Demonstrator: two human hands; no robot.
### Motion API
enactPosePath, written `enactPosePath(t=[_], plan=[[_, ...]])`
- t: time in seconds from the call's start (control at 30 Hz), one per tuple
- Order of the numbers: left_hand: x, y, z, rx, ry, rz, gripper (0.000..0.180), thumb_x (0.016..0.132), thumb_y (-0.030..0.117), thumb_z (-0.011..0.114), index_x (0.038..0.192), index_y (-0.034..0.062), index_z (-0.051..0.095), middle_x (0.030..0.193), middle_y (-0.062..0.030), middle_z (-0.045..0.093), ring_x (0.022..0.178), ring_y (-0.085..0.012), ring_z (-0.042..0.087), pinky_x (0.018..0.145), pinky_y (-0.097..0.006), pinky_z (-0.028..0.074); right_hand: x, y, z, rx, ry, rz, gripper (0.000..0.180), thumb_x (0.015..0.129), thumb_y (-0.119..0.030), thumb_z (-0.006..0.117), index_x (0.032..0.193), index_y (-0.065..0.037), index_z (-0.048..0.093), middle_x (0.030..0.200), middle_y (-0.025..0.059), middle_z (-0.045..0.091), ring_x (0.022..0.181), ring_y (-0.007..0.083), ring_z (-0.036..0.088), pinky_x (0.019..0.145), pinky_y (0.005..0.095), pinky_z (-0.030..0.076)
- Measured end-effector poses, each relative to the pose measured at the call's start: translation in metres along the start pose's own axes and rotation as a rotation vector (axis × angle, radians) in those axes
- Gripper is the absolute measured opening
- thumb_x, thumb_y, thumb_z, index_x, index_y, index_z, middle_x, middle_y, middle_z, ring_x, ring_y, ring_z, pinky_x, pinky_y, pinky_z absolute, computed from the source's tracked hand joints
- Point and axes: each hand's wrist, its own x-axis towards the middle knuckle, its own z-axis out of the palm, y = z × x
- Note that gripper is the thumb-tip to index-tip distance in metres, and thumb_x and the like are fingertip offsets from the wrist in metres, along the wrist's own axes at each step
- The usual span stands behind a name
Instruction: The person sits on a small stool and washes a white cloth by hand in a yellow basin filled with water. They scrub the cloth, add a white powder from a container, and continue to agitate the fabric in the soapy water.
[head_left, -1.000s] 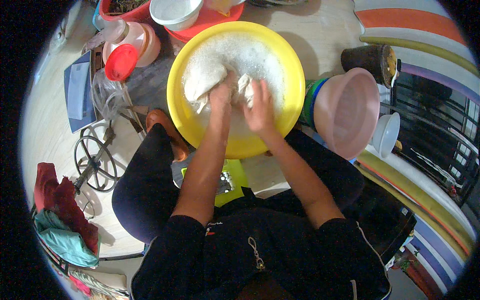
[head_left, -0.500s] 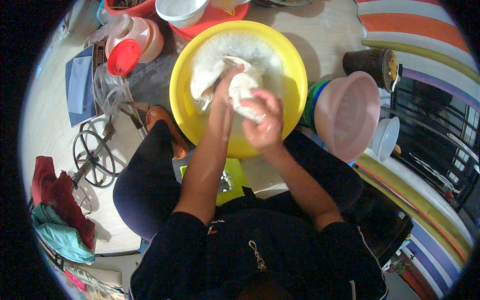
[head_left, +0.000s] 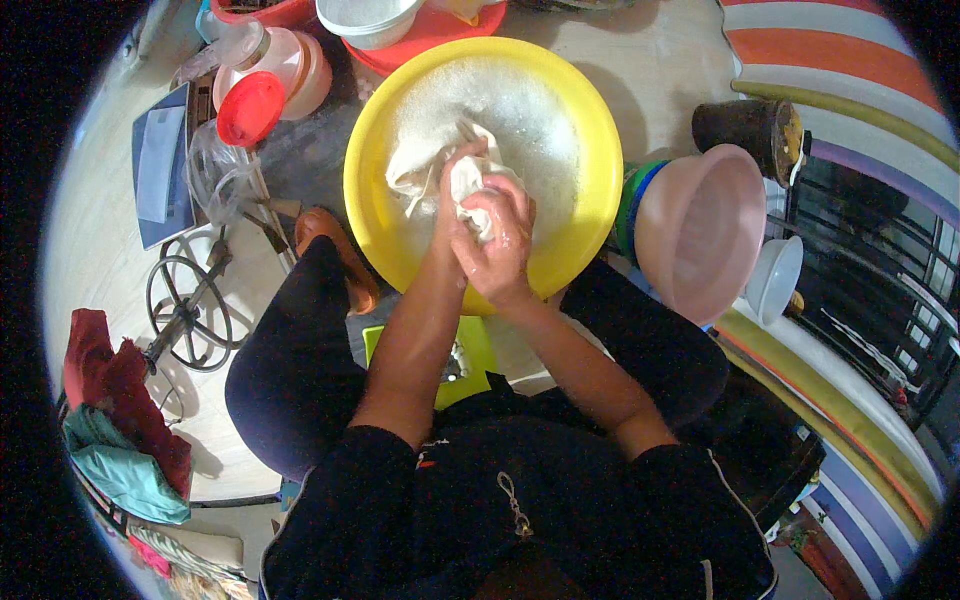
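A wet white cloth (head_left: 414, 166) is bunched between my hands over a yellow basin (head_left: 606, 190) of sudsy water (head_left: 545, 130). My left hand (head_left: 464, 153) grips the cloth from the far side, and part of it is covered by the fabric. Closed over the near part of the bundle, my right hand (head_left: 502, 248) presses it against my left wrist and palm. Its fingers are curled round the cloth and look wet. One end of the fabric hangs loose to the left, just above the foam.
Pink tub (head_left: 745, 230) and small white bowl (head_left: 775, 280) stand right of the basin. A dark pot (head_left: 740, 138) lies beyond them. At upper left are a red lid (head_left: 250, 108) and a pink container (head_left: 312, 80). A green stool (head_left: 478, 345) is between my legs.
My right hand has come in to the left and closed over the cloth, where before it was blurred and its fingers were partly raised. The left hand stays in nearly the same place.
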Motion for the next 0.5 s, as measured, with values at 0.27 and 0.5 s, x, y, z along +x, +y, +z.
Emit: enactPosePath(t=[0.27, 0.5], plan=[[0.023, -0.016, 0.012, 0.138, 0.367, 0.121, 0.023, 0.079, 0.016, 0.06, 0.095, 0.0, 0.057, 0.081, -0.008, 0.059, 0.071, -0.0185, 0.058, 0.062, -0.03, 0.047, 0.041, 0.091, -0.001, 0.176, 0.05, 0.639, 0.024, 0.074, -0.019, 0.068, 0.084, -0.002, 0.053, 0.075, 0.0106, 0.053, 0.073, 0.0219, 0.052, 0.07, 0.0307, 0.042], [0.011, 0.004, 0.011, 1.038, 0.416, 0.257, 0.043, 0.073, 0.024, 0.069, 0.102, -0.0057, 0.058, 0.091, -0.0121, 0.062, 0.079, -0.0196, 0.057, 0.07, -0.029, 0.046, -0.02, 0.088, 0.001, -0.261, -0.195, 0.27, 0.047, 0.071, -0.01, 0.061, 0.113, -0.002, 0.043, 0.116, 0.0213, 0.04, 0.107, 0.0389, 0.04, 0.091, 0.0452, 0.034]])
